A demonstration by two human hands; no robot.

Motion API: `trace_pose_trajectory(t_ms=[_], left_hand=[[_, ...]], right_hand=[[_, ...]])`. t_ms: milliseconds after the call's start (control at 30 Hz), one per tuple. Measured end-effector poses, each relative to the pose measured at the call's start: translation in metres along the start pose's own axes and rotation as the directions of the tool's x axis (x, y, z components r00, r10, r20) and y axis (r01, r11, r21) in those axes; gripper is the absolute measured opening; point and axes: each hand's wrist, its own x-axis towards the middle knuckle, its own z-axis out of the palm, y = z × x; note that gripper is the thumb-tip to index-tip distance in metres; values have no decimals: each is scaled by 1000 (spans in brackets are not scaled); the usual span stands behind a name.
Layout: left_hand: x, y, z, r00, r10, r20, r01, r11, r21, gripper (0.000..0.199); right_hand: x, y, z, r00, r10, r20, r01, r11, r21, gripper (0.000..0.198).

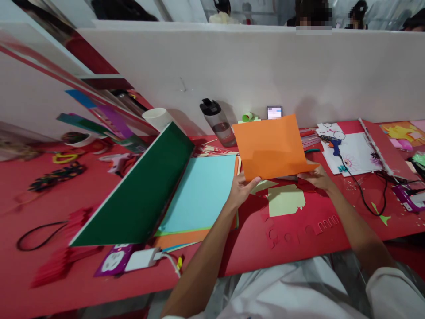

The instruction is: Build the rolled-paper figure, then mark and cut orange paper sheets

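Note:
An orange sheet of paper (270, 148) is held up over the red table, tilted towards me. My left hand (242, 190) pinches its lower left corner, thumb in front. At the lower right corner my right hand (315, 176) grips the edge, its fingers partly hidden. Below the sheet lies a pale green paper piece (284, 201) with a cut, scalloped edge. Red cut-out shapes (287, 237) lie nearer to me. Left of my left hand rests a stack of coloured paper with a light blue sheet (206, 190) on top.
A dark green board (139, 195) stands slanted at the left. Behind are a tilted bottle (219, 124), a white cup (156, 118) and a lit phone (274, 112). A blue glue gun (335, 145) with a cable lies right. A white partition (265, 71) closes the back; people are beyond it.

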Motion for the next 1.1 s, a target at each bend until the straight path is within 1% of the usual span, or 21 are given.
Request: trace_pose_trajectory(t_ms=[67, 167, 367, 567, 633, 767, 867, 967, 1100], left_hand=[[0, 5, 0, 1000, -2, -2, 2, 1000, -4, 31], [0, 9, 1, 1000, -20, 6, 20, 1000, 9, 31], [-1, 12, 2, 996, -65, 58, 64, 998, 23, 41], [0, 7, 3, 992, -118, 52, 119, 993, -12, 57], [1, 4, 2, 991, -127, 40, 128, 992, -14, 59], [3, 0, 0, 990, -141, 20, 141, 990, 7, 57], [3, -1, 0, 987, -161, 14, 161, 987, -23, 59], [3, 1, 1, 984, -176, 27, 177, 983, -43, 60], [4, 2, 1, 980, -183, 80, 186, 982, -28, 60]], right_hand=[[0, -4, -1, 999, 45, 17, -46, 999, 9, 45], [0, -9, -3, 999, 42, 5, -42, 999, 13, 45], [1, -14, -2, 997, 42, -57, -46, 996, -77, 33], [1, -18, -2, 999, 22, -41, -28, 988, -154, 25], [2, -17, -2, 999, 16, -33, -21, 987, -160, 26], [2, -15, -2, 1000, 1, -16, -3, 982, -191, 27], [2, -15, -2, 1000, 4, 2, -4, 978, -206, 28], [2, -17, -1, 1000, 20, 10, -17, 977, -212, 31], [1, -18, -1, 999, 52, -8, -52, 979, -195, 35]])
